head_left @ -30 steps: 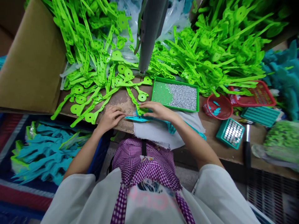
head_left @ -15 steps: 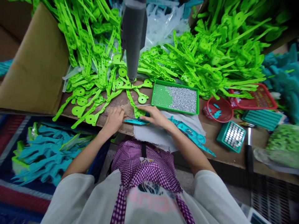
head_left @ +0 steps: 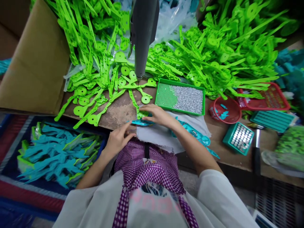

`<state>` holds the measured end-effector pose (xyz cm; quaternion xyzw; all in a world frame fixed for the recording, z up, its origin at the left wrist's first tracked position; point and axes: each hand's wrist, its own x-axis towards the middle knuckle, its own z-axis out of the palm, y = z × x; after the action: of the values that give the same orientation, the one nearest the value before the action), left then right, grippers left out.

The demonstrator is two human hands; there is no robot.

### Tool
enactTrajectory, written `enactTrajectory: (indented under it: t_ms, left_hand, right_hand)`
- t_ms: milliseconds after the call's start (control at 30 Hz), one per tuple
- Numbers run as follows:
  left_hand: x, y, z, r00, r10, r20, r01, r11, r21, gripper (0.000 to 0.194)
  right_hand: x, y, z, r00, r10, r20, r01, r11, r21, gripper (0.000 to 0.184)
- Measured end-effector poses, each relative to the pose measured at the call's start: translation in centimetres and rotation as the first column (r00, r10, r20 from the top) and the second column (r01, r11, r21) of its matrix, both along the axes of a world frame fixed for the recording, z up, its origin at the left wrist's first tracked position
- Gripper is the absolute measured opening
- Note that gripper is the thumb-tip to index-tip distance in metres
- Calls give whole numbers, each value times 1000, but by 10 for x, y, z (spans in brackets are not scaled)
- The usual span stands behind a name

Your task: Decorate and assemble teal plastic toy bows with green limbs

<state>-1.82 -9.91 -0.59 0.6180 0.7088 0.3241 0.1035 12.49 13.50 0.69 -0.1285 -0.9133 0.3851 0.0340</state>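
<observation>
Head view, looking down over a checked purple apron (head_left: 147, 164) at a worn wooden bench (head_left: 118, 110).

Pressing flat on a teal plastic piece (head_left: 140, 122) with the right hand (head_left: 158, 114), fingers spread and lying over its far end rather than curling round it, probably pinning it so it cannot slide on the white cloth (head_left: 161, 134). Lying at the near edge of the bench, that piece, half on the cloth and half on bare wood, directly in front of the body. Sitting across it under the right fingertips, a bright green strip (head_left: 142, 113).

Hovering at the bench edge just left of the teal piece, the left hand (head_left: 120, 137), fingers loosely curled, thumb and forefinger tips nearly meeting at the piece's near end; gripping it or merely touching, impossible to tell.

Looking thin, flat and glossy, the teal piece, tapering to a point at its left end. Lying further right on the cloth beside the right forearm, more teal pieces (head_left: 194, 134).

Hanging straight down over the bench behind the hands, a grey machine column (head_left: 142, 38). Piling up behind and to both sides, green plastic strips with round disc ends (head_left: 201, 57). Standing within easy reach of the right hand, a green tray of small silver parts (head_left: 180, 98). Resting below the bench on the left, a heap of teal cut-outs (head_left: 54, 155).
</observation>
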Motion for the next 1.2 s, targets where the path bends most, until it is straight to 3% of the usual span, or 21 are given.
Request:
enactTrajectory:
  t_ms: [67, 167, 267, 467, 533, 600, 667, 700, 767, 800, 833, 900, 1000, 1067, 1200]
  left_hand:
    - [-3, 2, -17, 988, 150, -49, -151, 988, -30, 58]
    - [-5, 11, -32, 967, 248, -51, -250, 968, -25, 47]
    - [-2, 18, -37, 963, 271, -10, -271, 963, 14, 33]
    - [0, 22, -45, 955, 296, 14, -296, 953, 66, 30]
    - [-2, 21, -44, 952, 304, 31, -305, 951, 48, 31]
    - [-5, 19, -39, 953, 293, 78, -295, 955, 15, 42]
    - [-9, 16, -29, 956, 258, 138, -260, 966, -4, 55]
    - [-11, 15, -23, 959, 231, 162, -234, 972, -2, 53]
    - [-14, 16, -10, 968, 170, 186, -178, 984, 26, 35]
    - [-15, 19, -4, 972, 145, 184, -157, 986, 49, 26]
    - [-16, 23, 1, 975, 130, 179, -145, 986, 76, 20]
    - [-15, 34, 10, 978, 130, 162, -152, 980, 129, 17]
    - [-12, 52, 19, 983, 128, 130, -151, 970, 188, 19]
    - [-13, 59, 23, 992, 90, 93, -108, 971, 215, 19]
    - [-20, 59, 24, 999, -26, 29, 20, 977, 212, 21]
  right_hand:
    - [0, 0, 0, 1000, 12, 1, -12, 1000, -11, 43]
    - [1, -1, 1, 1000, 6, -9, -6, 999, -42, 44]
    - [-1, -4, 0, 1000, 15, 0, -15, 1000, -17, 43]
    - [3, -12, -12, 998, 8, 65, -9, 1000, 10, 41]
    - [16, -19, -12, 999, -36, 30, 36, 999, 8, 44]
    - [33, -26, -4, 984, -160, -76, 158, 987, -32, 44]
    - [47, -32, 14, 900, -374, -222, 357, 927, -113, 35]
    - [51, -34, 25, 823, -493, -281, 462, 870, -173, 30]
    - [50, -36, 47, 637, -682, -359, 610, 731, -306, 26]
    - [45, -37, 56, 566, -730, -384, 636, 682, -360, 28]
    - [39, -38, 63, 536, -743, -402, 633, 668, -392, 31]
    - [24, -41, 66, 614, -673, -413, 557, 740, -377, 36]
    - [6, -53, 48, 845, -448, -292, 380, 887, -261, 42]
    - [4, -61, 31, 904, -382, -190, 344, 916, -205, 40]
    - [24, -61, 14, 905, -412, -105, 406, 911, -68, 31]
